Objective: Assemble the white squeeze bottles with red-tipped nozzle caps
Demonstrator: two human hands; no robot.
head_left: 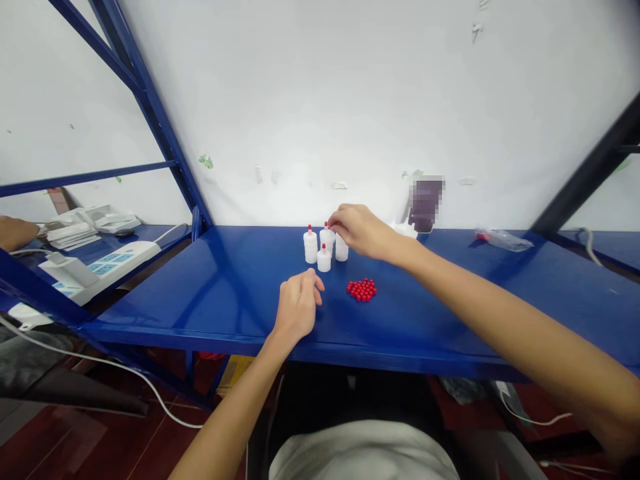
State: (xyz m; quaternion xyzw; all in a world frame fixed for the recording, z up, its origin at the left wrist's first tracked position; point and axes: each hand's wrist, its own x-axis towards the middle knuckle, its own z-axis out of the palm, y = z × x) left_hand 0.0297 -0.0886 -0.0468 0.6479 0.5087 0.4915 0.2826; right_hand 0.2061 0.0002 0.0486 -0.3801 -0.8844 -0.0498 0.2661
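- Standing mid-frame: four white bottles (324, 261)
- Right hand (356, 228) at one red tip (326, 224), left hand (299, 303) lower; cannot tell if either grips
- Red pieces (361, 290) right of centre

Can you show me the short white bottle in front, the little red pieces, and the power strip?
Short white bottle (324, 261): head view, on its body.
Little red pieces (362, 291): head view, mid-cluster.
Power strip (114, 264): head view, on its socket side.

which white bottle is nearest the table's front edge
The short white bottle with a red cap: it stands in front of the other three white bottles, which look taller.
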